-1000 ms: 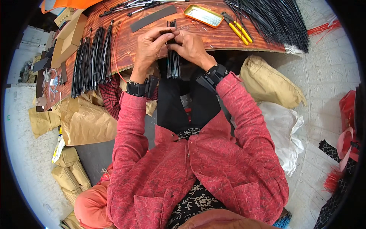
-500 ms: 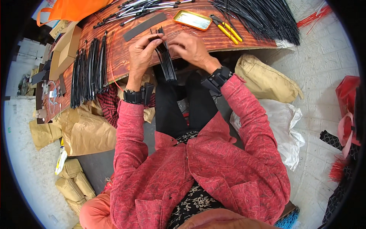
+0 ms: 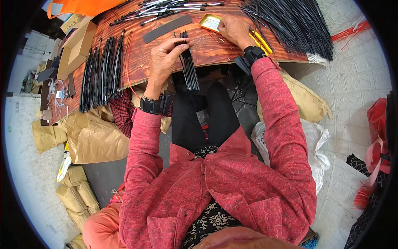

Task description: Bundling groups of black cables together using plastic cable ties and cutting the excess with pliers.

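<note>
My left hand (image 3: pixel 165 56) is closed, thumb and fingers pinching a flat row of thin black rods (image 3: pixel 190 70) near its upper end. The rods hang over the table's front edge toward my lap. A small dark strip (image 3: pixel 180 42) lies across them under my fingers. At the right, my right hand (image 3: pixel 236 31) dips its bent fingers into a shallow yellow tin (image 3: pixel 204 24) with small pale, thin pieces inside. What those fingers pinch, if anything, is hidden. Yellow-handled pliers (image 3: pixel 265 42) lie just beside that hand.
A grey flat strip (image 3: pixel 168 29) lies behind my left hand. Black rod bundles (image 3: pixel 101 72) lie left, beside an open cardboard box (image 3: pixel 77 47). Silver-and-black rods (image 3: pixel 166 11) lie at the back; a large black rod pile (image 3: pixel 290 29) fills the right. Paper sacks (image 3: pixel 97 139) stand below.
My right hand has left the rods and moved right and away, into the yellow tin. My left hand still holds the rods in nearly the same place.
</note>
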The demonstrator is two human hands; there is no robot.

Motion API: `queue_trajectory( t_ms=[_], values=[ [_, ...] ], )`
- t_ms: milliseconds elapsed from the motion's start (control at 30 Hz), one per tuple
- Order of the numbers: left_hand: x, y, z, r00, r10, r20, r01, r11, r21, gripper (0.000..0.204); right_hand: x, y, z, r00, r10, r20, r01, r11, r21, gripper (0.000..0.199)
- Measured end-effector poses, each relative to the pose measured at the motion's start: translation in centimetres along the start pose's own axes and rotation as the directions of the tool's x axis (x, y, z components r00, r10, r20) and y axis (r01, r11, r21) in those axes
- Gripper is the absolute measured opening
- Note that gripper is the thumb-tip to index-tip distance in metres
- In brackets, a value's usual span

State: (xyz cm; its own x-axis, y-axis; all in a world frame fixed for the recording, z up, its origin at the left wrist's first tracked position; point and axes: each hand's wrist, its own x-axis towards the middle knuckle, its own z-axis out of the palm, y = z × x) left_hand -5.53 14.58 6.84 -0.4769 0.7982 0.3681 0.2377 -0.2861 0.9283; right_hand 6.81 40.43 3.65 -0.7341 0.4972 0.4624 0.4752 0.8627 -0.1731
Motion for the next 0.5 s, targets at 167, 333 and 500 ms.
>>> queue_trajectory(
  t_ms=[167,333,500],
  values=[
    [-0.2,0.3,-0.4,1.000,-0.018,0.011,0.018,0.999,0.045,0.022,-0.3,-0.1,-0.2,0.999,0.010,-0.039,-0.008,0.998,0.062,0.019],
    [-0.1,0.1,-0.6,1.000,-0.013,0.014,0.012,0.999,0.033,0.023,-0.8,0.1,-1.0,0.990,0.065,-0.123,-0.048,0.989,0.139,0.023],
    [-0.2,0.3,-0.4,0.998,-0.059,0.013,0.058,0.997,0.051,0.023,-0.8,-0.8,-2.5,0.977,0.043,-0.211,0.019,0.958,0.284,0.025]
  ],
)
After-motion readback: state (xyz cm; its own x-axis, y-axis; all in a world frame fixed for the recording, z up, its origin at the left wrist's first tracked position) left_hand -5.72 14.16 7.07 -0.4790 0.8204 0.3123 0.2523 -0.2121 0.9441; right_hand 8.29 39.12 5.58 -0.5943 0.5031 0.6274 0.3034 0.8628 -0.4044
